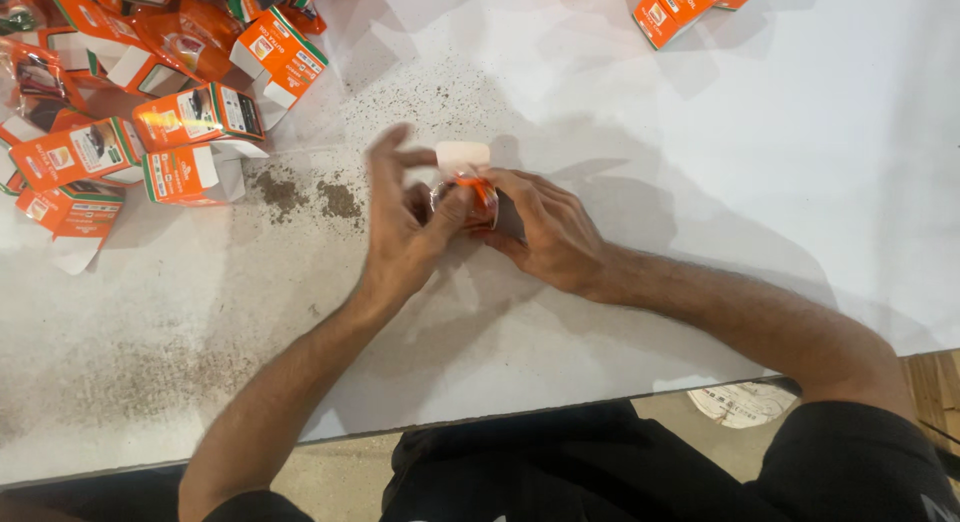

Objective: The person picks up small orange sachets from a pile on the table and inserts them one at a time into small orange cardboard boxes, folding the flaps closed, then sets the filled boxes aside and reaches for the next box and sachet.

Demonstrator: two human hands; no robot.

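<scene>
Nearest the table's front edge, the left hand and right hand close together around a small orange carton on the white table, fingers curled onto it. Its long axis runs away from the person, its white flap open at the far end. Left of the carton and farther back lies a pile of orange boxes; two more boxes sit far right of it.

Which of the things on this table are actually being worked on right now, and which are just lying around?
In hand:
- small orange box with a white flap, held between the left hand and right hand

Lying about:
- pile of orange boxes, top left
- two orange boxes, top edge
- dark crumbs on the white table
</scene>
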